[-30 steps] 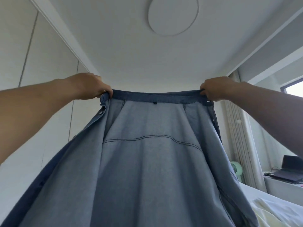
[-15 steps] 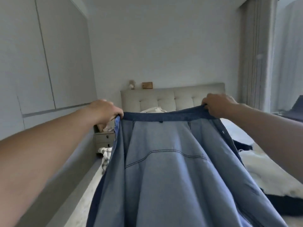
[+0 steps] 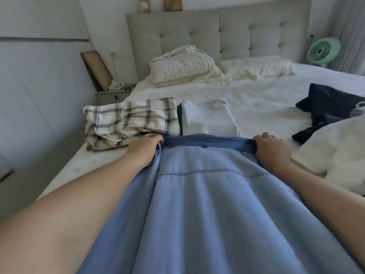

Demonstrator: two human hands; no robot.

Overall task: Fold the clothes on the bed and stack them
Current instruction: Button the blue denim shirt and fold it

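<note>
The person holds a blue denim shirt by the two ends of its darker collar band, stretched over the near part of the bed. The left hand has its fingers curled round the left end of the band, and the right hand grips the right end the same way. The cloth runs back from the collar toward the person, its back yoke seam facing up; whether the lower part lies flat on the bed cannot be told, since it fills the bottom of the view.

Just beyond the collar sits a folded white garment on something dark, and left of the collar a folded plaid piece. Right of the shirt lie a loose dark garment and a white one, not yet folded.

The step in hand looks like spreading the shirt out for folding. The next move would probably call for setting the collar down, smoothing the back, then bringing the sides and sleeves inward. Room is tight: the collar almost touches the folded pieces, so laying it down could nudge them.
</note>
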